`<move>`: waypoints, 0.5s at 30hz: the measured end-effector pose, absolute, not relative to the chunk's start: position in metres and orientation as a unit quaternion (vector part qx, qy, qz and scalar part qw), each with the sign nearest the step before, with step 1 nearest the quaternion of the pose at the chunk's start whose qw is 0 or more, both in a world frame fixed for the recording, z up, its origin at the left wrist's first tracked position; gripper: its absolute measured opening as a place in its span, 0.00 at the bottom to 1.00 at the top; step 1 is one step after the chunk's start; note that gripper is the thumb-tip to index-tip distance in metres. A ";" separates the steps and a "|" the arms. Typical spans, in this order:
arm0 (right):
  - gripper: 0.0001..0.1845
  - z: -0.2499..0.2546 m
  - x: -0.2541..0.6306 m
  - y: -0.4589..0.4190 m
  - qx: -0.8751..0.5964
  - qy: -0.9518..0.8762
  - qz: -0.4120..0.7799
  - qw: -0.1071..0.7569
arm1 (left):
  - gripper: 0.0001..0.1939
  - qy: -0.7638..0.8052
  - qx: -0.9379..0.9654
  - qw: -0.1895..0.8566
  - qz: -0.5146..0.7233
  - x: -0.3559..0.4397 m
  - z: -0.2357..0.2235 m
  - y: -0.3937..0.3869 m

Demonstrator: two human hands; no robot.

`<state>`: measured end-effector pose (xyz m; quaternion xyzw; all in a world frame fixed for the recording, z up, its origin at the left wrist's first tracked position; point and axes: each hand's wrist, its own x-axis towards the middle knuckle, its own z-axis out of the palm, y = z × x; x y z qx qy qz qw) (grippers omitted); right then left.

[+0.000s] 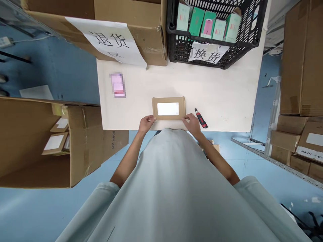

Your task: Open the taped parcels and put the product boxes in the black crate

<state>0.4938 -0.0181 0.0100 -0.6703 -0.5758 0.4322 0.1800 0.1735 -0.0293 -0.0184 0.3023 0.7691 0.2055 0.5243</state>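
The left hand (147, 123) is nearly closed, thumb and fingertips pinched at the near left corner of the flat cardboard box (168, 100). The right hand (192, 123) is partly closed, its fingertips holding the near right corner. Grip force cannot be determined. The box lies label-up on the bench (219, 87), just inside the near edge, at about mid-length.

Caution: with only the near corners held, the box could pivot if one side is pulled harder. A pull toward the body could carry it over the near edge.

The utility knife (201, 118) lies just beside the right hand, its head angled toward the far edge; blade exposure cannot be determined. An outward sweep of that hand could cause a cut or knock the knife off.
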 end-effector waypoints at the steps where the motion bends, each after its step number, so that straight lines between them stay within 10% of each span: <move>1: 0.20 0.002 0.504 -0.017 -0.680 -0.540 0.458 0.191 | 0.22 0.763 0.313 0.527 0.203 0.181 -0.020 -0.028; 15: 0.19 0.003 0.512 -0.024 -0.683 -0.455 0.493 0.288 | 0.27 0.760 0.371 0.479 0.235 0.186 0.017 -0.016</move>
